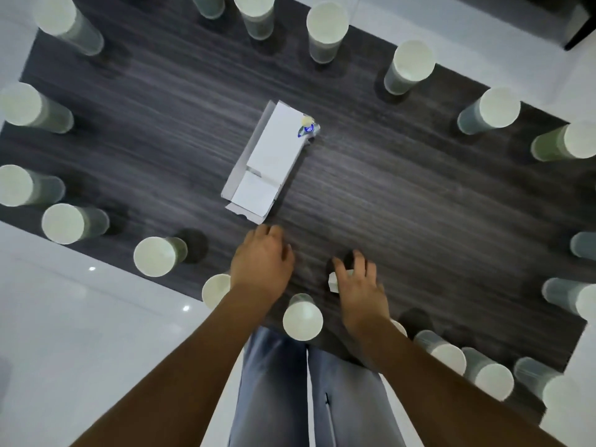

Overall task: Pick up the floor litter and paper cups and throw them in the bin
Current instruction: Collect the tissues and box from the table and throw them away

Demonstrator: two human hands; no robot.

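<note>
Several white paper cups stand upside down around the edge of a dark wood-look floor panel [403, 195]; one cup [302, 319] is between my forearms, another [159, 255] is left of my left hand. A flattened white cardboard box [267, 159] lies in the middle, with a small blue and yellow wrapper [308, 126] at its far right corner. My left hand [263, 262] hovers just below the box's near corner, fingers relaxed and holding nothing. My right hand [358, 282] curls its fingers round a small white paper scrap [333, 282]. No bin is in view.
Glossy white floor tiles [80, 317] surround the dark panel. My legs in grey jeans [309, 398] stand at its near edge. A dark piece of furniture [577, 21] sits at the top right corner. More cups [448, 353] line the near right edge.
</note>
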